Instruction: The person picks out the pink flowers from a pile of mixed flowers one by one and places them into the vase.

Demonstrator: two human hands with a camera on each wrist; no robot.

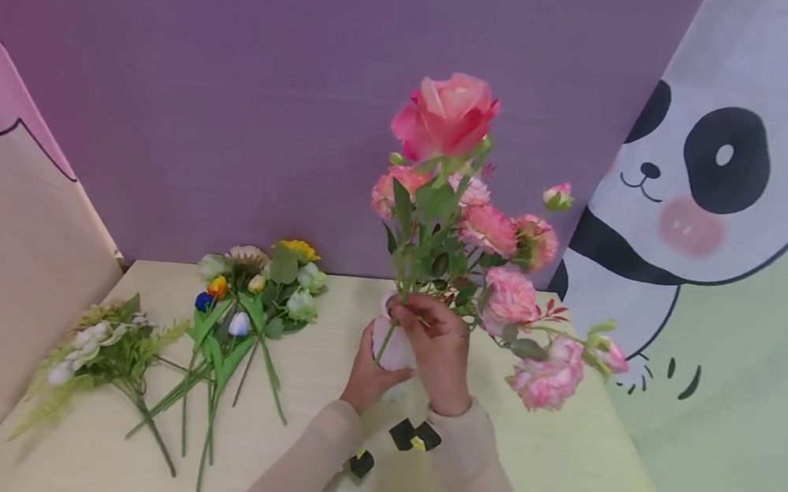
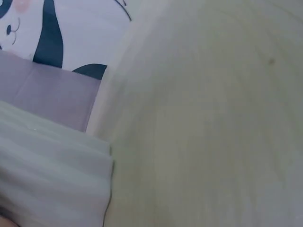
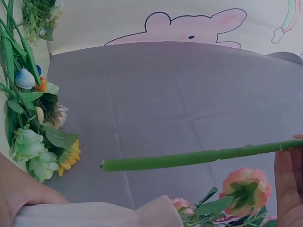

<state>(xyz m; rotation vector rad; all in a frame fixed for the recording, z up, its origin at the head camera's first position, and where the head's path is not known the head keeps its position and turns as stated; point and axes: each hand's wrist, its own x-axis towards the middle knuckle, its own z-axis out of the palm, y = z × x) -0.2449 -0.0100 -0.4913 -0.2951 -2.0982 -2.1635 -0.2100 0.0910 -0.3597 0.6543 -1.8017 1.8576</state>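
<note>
A white vase [image 1: 398,351] stands tilted in my left hand [image 1: 369,370], which grips its body; its pale ribbed side [image 2: 52,170] fills the lower left of the left wrist view. Above the vase mouth, my right hand [image 1: 446,354] pinches the green stem [image 3: 189,159] of a large pink rose [image 1: 449,117]. The stem's cut end is free, outside the vase and in front of it. Several pink blooms [image 1: 510,295] with leaves spread from the vase mouth to the right. My right fingers [image 3: 289,189] show at the right wrist view's edge.
On the table [image 1: 317,452] to the left lie loose tulips [image 1: 240,324], a yellow flower [image 1: 299,249], pale green blooms [image 1: 303,305] and a white-flowered bunch with ferns [image 1: 95,344]. A purple panel [image 1: 237,104] closes off the back; a panda-print panel [image 1: 721,254] stands right.
</note>
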